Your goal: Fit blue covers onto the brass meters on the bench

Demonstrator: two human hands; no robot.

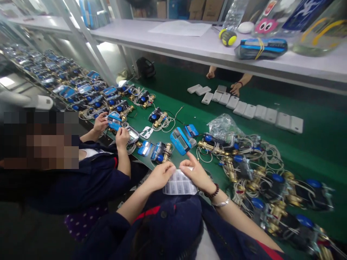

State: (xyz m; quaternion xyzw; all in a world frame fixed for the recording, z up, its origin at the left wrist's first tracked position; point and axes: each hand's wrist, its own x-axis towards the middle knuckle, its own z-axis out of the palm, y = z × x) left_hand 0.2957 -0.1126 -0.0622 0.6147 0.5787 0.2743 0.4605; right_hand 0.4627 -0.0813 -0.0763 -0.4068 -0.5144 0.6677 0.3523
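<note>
A clear plastic compartment box (179, 187) is between my two hands, close to my body at the bench's near edge. My left hand (162, 175) grips its upper left side with bent fingers. At the upper right, my right hand (197, 174) has its thumb on the box, while the index finger stretches towards a blue meter cover with a display (180, 141). Beyond that lies a smaller blue part (191, 130), beside a small clear round cup (192, 142). A meter with a brass pipe body (162, 152) stands left of them. Inside the box, small contents cannot be made out.
Brass meters with coiled cables (244, 169) crowd the right side. A clear plastic bag (223, 124) lies behind them. At left, a co-worker's hands hold a blue meter cover (114, 121). Across the bench, another person's hands are near white cases (240, 108). A shelf (179, 38) overhangs the bench.
</note>
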